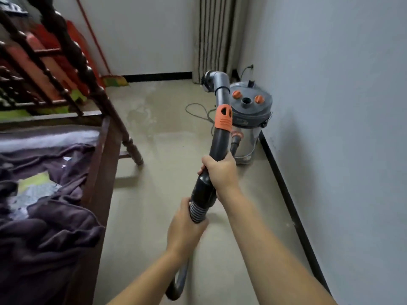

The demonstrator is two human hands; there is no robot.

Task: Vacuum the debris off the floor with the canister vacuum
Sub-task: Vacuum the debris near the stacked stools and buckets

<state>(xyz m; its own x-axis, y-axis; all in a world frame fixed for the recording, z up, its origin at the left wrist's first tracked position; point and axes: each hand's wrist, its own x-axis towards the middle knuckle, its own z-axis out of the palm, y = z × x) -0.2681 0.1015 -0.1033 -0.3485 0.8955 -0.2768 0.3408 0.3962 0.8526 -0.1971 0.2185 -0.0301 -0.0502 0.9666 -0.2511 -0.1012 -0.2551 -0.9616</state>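
A narrow strip of bare beige floor [167, 150] runs from near to far between a dark wooden bed frame [103, 155], piled with rumpled purple bedding [44, 227] on the left, and a pale grey wall [341, 106] with a black skirting board on the right. At the far end hangs a striped curtain [217, 36], and a red-handled broom [114, 81] leans in the far left corner.

Against the right wall, at middle distance, stands the steel-bodied canister vacuum [251, 119] with its grey lid and two orange knobs, a thin power cord [198, 111] looped on the floor to its left.

A person holds the dark grey curved vacuum wand [219, 142], with its orange collar, out in front of them. Its long axis runs from the near centre away toward the canister, and the round brush head [207, 81] at the far tip is lifted off the floor, facing left. The ribbed grey hose [176, 287] drops from the wand's near end and curls low between the forearms.

The right hand [220, 170], the farther one, wraps its fingers around the wand just above the black cuff. The left hand [185, 227], nearer, grips the ribbed hose end below that cuff. Both arms are stretched forward.

No debris can be made out on the floor from here; the head would seemingly need to tip down to the floor before any sweeping.
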